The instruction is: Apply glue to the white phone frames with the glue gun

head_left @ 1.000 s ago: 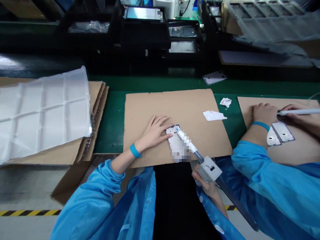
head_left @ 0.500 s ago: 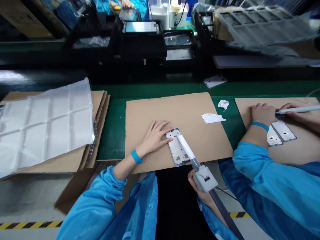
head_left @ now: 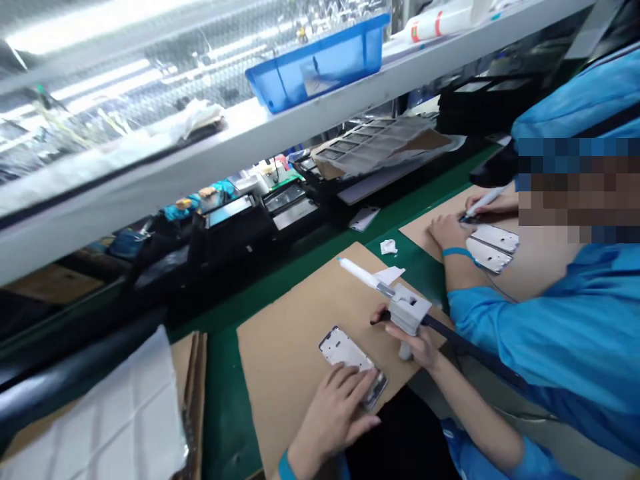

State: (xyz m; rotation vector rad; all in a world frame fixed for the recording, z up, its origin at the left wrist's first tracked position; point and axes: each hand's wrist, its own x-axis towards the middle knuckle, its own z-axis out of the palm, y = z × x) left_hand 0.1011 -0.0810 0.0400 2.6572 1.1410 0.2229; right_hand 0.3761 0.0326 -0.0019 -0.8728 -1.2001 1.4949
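Observation:
On a cardboard sheet (head_left: 300, 320) lies a phone middle frame (head_left: 345, 350), pale inside with a dark edge. My left hand (head_left: 337, 413) rests over its near end, fingers stretched out across it and thumb apart. To the right, my right hand (head_left: 417, 343) is wrapped round the grip of a glue dispensing gun (head_left: 410, 310). A white syringe (head_left: 359, 272) with a blue-tinted tip extends from the gun, pointing up and left. The tip is apart from the frame.
Right, a co-worker in blue holds a white pen-like tool (head_left: 485, 200) over phone frames (head_left: 493, 250). Paper scraps (head_left: 389, 247) lie by my cardboard. Stacked cardboard (head_left: 197, 373) under a white sheet (head_left: 125, 420) stands left. A shelf (head_left: 200, 157) bearing a blue bin (head_left: 320, 63) crosses above.
The view has tilted up and turned right. My right hand has lifted the gun off the phone frame. My left hand has shifted from the frame's far end to its near end.

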